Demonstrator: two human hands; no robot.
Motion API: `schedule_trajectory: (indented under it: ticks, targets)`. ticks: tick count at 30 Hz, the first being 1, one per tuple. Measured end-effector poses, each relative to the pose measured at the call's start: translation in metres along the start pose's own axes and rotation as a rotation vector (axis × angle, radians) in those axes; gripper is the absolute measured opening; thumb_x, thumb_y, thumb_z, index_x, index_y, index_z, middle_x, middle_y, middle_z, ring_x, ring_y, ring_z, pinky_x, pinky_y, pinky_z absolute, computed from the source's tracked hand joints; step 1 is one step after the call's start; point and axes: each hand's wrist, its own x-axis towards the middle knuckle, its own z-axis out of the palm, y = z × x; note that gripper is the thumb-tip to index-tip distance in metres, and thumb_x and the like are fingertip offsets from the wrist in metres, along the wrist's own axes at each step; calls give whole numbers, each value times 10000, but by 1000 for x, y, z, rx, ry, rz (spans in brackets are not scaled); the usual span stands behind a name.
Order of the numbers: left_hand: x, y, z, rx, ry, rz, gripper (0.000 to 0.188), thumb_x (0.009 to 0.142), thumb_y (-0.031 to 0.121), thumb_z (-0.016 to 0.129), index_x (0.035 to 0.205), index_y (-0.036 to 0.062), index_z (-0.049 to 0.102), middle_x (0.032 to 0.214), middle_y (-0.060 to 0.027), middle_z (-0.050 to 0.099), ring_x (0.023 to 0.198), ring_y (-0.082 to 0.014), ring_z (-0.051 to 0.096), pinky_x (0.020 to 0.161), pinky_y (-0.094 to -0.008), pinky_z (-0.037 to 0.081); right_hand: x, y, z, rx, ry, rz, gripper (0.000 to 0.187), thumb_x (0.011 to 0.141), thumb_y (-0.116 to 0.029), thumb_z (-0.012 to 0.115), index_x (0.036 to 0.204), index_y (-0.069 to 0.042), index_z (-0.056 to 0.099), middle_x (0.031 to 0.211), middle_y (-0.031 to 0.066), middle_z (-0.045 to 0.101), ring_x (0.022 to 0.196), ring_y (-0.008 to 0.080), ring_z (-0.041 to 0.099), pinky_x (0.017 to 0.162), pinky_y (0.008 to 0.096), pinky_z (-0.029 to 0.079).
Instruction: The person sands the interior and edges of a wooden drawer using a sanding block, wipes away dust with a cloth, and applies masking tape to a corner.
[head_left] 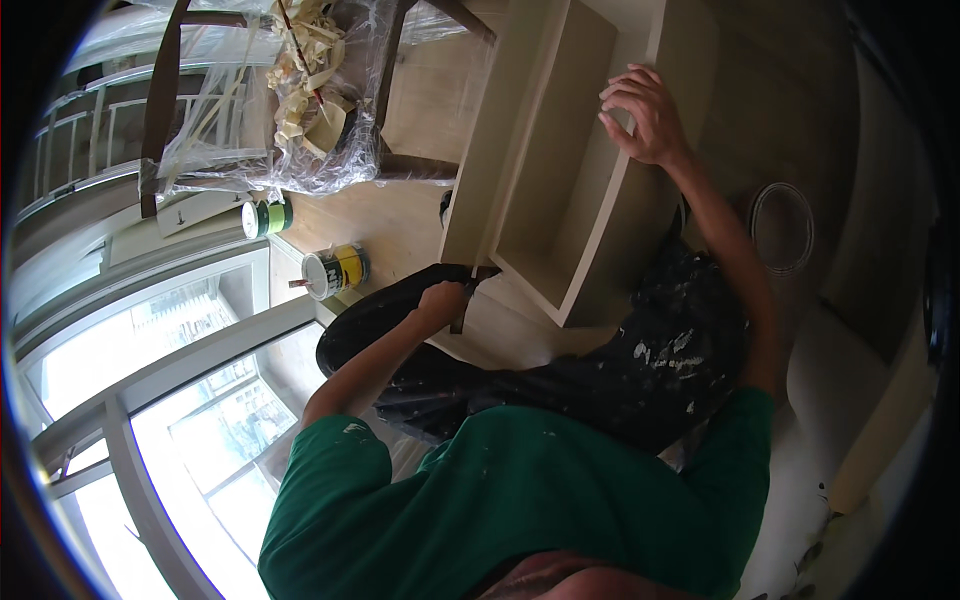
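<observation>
Wooden flooring [400, 225] is stretching under a pale open-fronted cabinet box [560, 170], which is lying on its side and serving as the landmark for everything around it. The person in a green shirt and paint-spattered dark trousers is sitting just below the cabinet box. The right hand [640, 115] is resting on the box's upper right wall, fingers curled loosely over the edge and pressing on it rather than gripping. The left hand [442, 298] is hovering at the box's lower left corner, closed around the handle of a paintbrush [468, 290], whose dark bristled end is touching the box's left outer edge. The two hands are well apart, at opposite ends of the box. To the left of the box a yellow-and-white paint tin [335, 270] is standing on the floor, with a green-labelled tin [267, 217] beyond it. Farther up and left, a chair wrapped in clear plastic [280, 100] is holding pale wood offcuts.
</observation>
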Motion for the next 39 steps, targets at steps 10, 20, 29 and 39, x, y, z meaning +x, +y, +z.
schedule_trajectory:
  ticks: [10,20,29,39]
  targets:
    - [96,52,-61,-283,401,5,287,994,253,583,1175,34,624,1005,-213,720,945,-424,720,787,-535,581,0,1,-4,-33,-53,-4,205,858,-248,727,790,-63,671,939,82,723,1068,291,660,1133,486,394]
    - [-77,-32,-99,-160,128,80,257,932,215,630,1121,61,711,997,-228,744,946,-411,723,801,-521,562,10,-15,-14,-203,-369,69,244,845,-290,755,804,-56,703,979,96,731,1061,308,650,1145,476,370]
    - [-125,-72,-198,-472,937,344,311,1013,269,621,968,-38,590,836,-281,632,837,-461,627,732,-537,460,87,-60,4,-458,-1122,383,555,909,-409,692,1280,0,640,1256,230,681,1259,386,592,1072,463,464]
    - [-187,-148,-205,-815,1157,192,379,1031,309,621,947,-55,561,757,-263,558,696,-412,513,665,-466,420,89,-5,167,-283,-687,696,797,961,-322,566,1610,-6,229,1527,293,459,1396,432,472,1161,463,396]
